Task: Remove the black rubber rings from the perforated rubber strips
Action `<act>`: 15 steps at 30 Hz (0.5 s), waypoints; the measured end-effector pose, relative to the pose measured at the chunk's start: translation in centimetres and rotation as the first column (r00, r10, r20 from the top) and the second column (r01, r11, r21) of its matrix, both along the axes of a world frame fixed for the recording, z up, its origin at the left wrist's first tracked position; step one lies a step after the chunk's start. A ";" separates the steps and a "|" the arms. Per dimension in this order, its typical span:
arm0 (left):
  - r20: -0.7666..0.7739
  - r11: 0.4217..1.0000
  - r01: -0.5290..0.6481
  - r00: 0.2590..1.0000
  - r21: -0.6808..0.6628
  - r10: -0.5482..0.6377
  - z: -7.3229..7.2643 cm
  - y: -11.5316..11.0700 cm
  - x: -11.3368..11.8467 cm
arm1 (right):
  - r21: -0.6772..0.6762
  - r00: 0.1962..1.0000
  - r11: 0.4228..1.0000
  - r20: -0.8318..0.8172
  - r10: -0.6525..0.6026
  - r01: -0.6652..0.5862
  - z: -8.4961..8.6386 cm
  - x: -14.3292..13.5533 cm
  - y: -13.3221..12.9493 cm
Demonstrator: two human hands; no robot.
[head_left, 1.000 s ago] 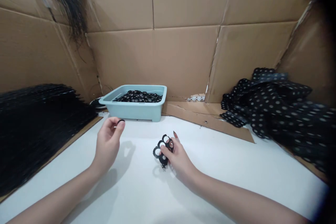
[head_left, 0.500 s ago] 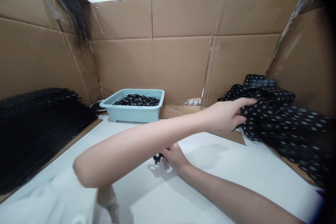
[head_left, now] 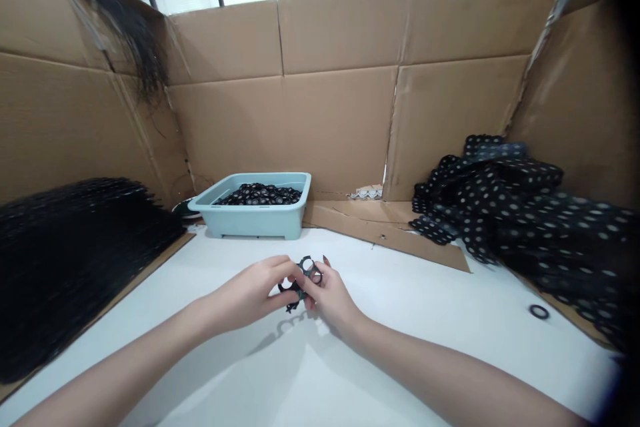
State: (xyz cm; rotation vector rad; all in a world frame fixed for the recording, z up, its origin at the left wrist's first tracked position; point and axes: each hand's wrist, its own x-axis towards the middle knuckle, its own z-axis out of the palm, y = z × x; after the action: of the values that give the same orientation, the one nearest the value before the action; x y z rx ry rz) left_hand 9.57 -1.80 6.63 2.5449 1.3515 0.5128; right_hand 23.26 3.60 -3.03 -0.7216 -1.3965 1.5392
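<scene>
A small black piece with round holes (head_left: 308, 265) is held between both hands above the middle of the white table (head_left: 410, 360). My right hand (head_left: 336, 293) grips it from the right, thumb across its face. My left hand (head_left: 265, 285) is closed on its left side, the thumb below and the fingers above. Part of the piece is hidden behind the fingers. Its shadow falls on the table just below.
A light blue bin (head_left: 255, 221) holding many black ring-like pieces (head_left: 260, 194) stands at the back. Black sheets with round holes (head_left: 515, 200) are heaped at right, near a loose black ring (head_left: 539, 311). A black strand stack (head_left: 75, 267) lies left. Cardboard walls (head_left: 345, 120) enclose the table.
My left hand has come back from the heap at right to the black piece in my right hand. A loose black ring now shows on the table beside the heap.
</scene>
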 end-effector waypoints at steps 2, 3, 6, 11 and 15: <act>0.022 0.999 -0.013 1.000 -0.045 0.014 -1.4 -0.3 -0.8 | -0.013 1.000 1.000 -0.023 0.018 -0.018 -0.1 -0.1 0.1; 0.033 0.999 -0.019 0.999 -0.045 0.021 -2.0 -0.3 -0.9 | -0.019 0.999 1.000 -0.031 0.021 -0.022 -0.2 -0.1 0.2; 0.053 0.998 -0.052 0.997 0.030 0.050 -3.4 0.0 -0.7 | -0.041 0.999 0.999 -0.045 0.017 -0.019 -0.4 -0.3 0.4; 0.035 0.984 -0.045 0.999 0.175 0.039 -5.1 -0.2 -0.6 | -0.036 1.000 0.999 0.003 -0.001 0.001 -0.5 -0.5 0.5; 0.183 0.949 -0.116 0.981 0.293 0.064 -4.2 -0.5 -1.6 | 0.002 0.997 0.999 0.067 -0.035 0.035 -0.8 -0.7 0.2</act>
State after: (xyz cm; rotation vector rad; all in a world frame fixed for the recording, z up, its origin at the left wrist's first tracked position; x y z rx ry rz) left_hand 7.99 -2.34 2.42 2.6018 1.4260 1.0044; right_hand 22.61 3.83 -3.84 -0.7988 -1.4265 1.4993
